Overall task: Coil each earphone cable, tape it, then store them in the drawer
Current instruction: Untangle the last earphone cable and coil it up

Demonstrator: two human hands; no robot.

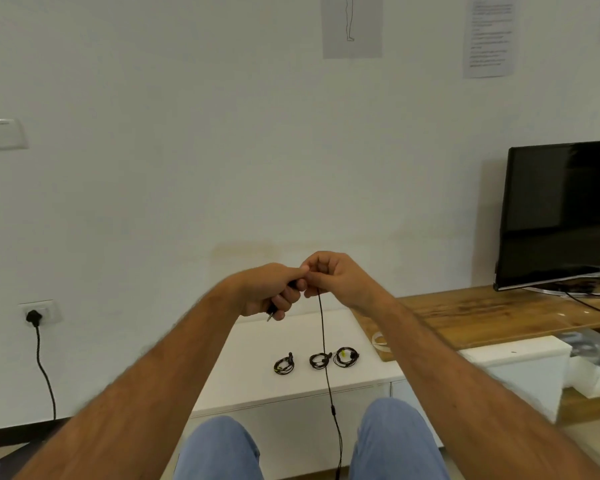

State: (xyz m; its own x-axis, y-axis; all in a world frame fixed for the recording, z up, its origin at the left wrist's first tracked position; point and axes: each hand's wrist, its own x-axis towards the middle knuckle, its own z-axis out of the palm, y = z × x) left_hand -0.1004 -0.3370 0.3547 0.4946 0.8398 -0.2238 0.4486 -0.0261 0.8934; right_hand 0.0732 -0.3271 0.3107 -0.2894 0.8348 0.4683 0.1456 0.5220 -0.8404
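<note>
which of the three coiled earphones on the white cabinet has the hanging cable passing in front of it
The middle coil: the hanging cable crosses it, while the left coil and right coil sit clear to either side.

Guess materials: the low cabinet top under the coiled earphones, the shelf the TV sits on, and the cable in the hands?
White cabinet top: looks like matte white laminate or painted board; flat, even colour, no grain.
TV shelf: wood or wood-look veneer; brown streaky grain, slight sheen, so possibly sealed.
Earphone cable: thin black, likely rubber or plastic sheathing; it hangs limp from the hands. Too fine to confirm.
</note>
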